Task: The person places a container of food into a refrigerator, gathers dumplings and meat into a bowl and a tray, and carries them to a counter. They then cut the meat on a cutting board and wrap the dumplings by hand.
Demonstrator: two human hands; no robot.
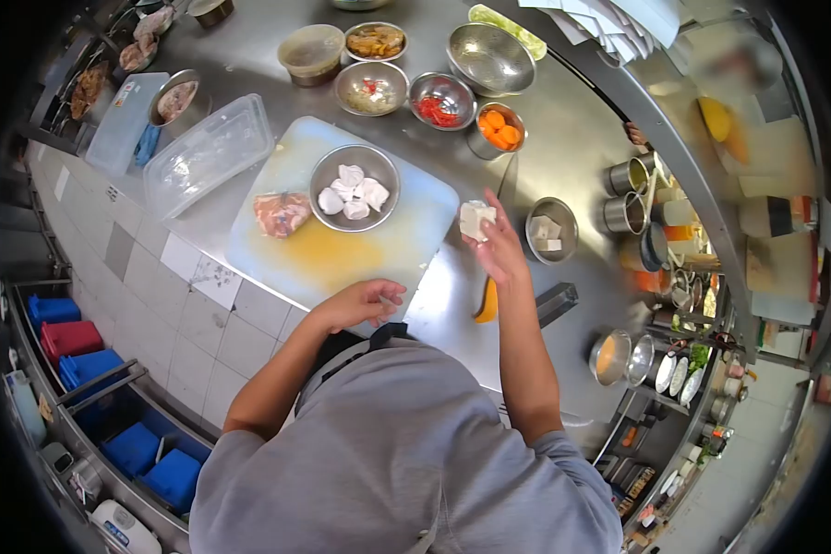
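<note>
My right hand point(499, 247) pinches a white tofu-like block point(476, 220); my left hand point(365, 300) rests curled, seemingly empty (mid-portioning, I judge); next, the round steel bowl point(353, 187) ahead.

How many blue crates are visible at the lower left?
4 blue crates: one beside the red crate, one below it, and two at the bottom. Others may be hidden.

right hand point(500, 251) lifts white block point(476, 220) | left hand point(367, 300) rests on cutting board point(415, 235)
</note>
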